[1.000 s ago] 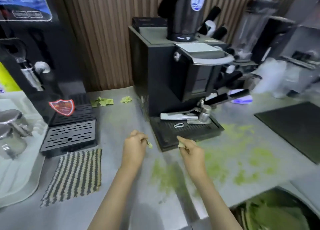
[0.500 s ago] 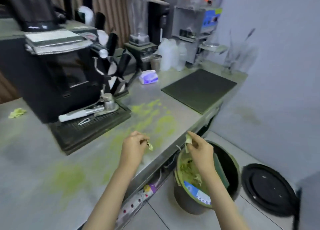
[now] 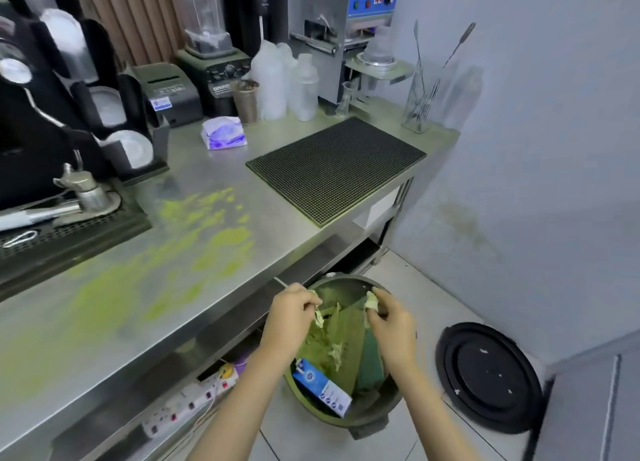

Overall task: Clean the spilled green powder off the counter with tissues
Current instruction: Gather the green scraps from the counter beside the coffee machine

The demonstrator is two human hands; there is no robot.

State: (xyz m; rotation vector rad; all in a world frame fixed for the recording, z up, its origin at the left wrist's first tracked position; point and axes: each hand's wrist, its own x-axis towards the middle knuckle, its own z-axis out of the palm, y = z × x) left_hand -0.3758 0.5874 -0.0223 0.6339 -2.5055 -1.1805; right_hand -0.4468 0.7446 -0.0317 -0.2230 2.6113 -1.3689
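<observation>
both hands hang over the open bin [image 3: 377, 414] on the floor beside the counter [image 3: 145, 325]. the left hand [image 3: 291, 316] pinches a small green-stained tissue scrap [image 3: 319, 317], the right hand [image 3: 389, 318] pinches another wad [image 3: 371, 301]. green powder [image 3: 194, 238] lies smeared across the steel top, near the black mat [image 3: 336, 169].

txt: none legible | blender [image 3: 215, 70] label, carton [image 3: 322, 388] print: blurred (too soft to rd)

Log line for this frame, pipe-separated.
phase: discard | left hand pinches scrap | right hand pinches wad | both over bin | powder on counter
</observation>
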